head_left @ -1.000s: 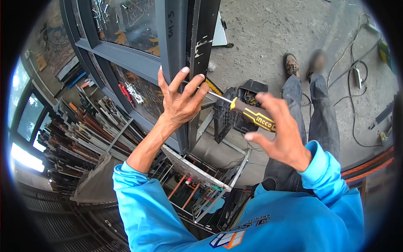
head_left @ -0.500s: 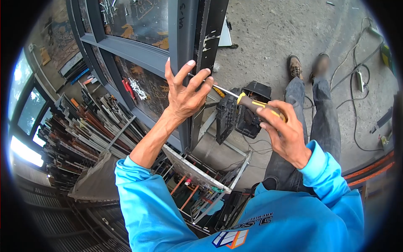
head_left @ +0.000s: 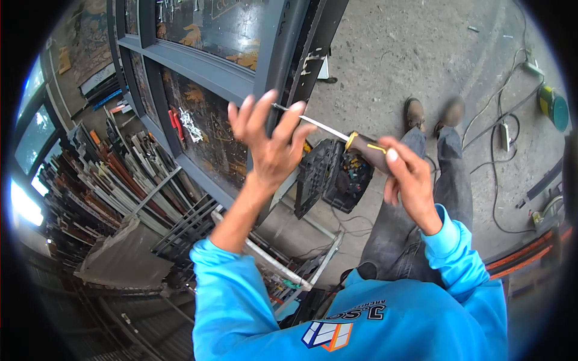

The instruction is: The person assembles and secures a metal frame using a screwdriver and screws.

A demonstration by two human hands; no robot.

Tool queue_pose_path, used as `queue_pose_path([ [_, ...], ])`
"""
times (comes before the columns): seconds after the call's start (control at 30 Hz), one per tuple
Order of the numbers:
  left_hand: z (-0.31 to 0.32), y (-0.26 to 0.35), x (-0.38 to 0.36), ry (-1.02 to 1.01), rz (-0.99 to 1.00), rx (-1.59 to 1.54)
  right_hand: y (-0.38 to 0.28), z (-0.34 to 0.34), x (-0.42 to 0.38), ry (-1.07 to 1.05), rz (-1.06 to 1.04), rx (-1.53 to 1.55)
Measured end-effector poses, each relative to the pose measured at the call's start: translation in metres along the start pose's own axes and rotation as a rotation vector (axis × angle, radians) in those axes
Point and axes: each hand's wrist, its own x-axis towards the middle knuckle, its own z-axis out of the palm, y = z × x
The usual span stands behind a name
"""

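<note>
My right hand [head_left: 416, 183] is closed round the handle of a screwdriver [head_left: 365, 149] with a dark grip and yellow stripes. Its steel shaft points left toward the edge of a dark grey metal frame [head_left: 198, 61], with the tip near my left fingers. My left hand [head_left: 269, 147], slightly blurred, has its fingers spread in front of the frame's edge. The shaft passes by its index and middle fingertips. Inside the frame, a pile of silvery screws [head_left: 191, 126] lies beside a red-handled tool [head_left: 176, 123] on a dark patterned surface.
Below the frame's edge, an open black toolbox [head_left: 346, 186] sits on the concrete floor. Cables [head_left: 497, 162] and a green bucket [head_left: 554, 108] lie to the right. Long metal profiles [head_left: 120, 174] are stacked at the left, and a metal cart [head_left: 322, 259] stands close to my body.
My left hand has lifted slightly off the frame's edge and its fingers have shifted. My right hand has turned a little on the handle. The whole view has tilted.
</note>
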Motion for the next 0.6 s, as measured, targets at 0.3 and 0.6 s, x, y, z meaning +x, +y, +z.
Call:
queue_pose_path([
  [0.3, -0.009, 0.021, -0.028, 0.112, -0.836, -0.500, -0.004, 0.030, -0.024, 0.146, -0.170, -0.115],
  [0.6, 0.018, 0.025, -0.051, -0.095, -0.246, 0.064, 0.011, 0.013, -0.009, -0.248, 0.724, 0.878],
])
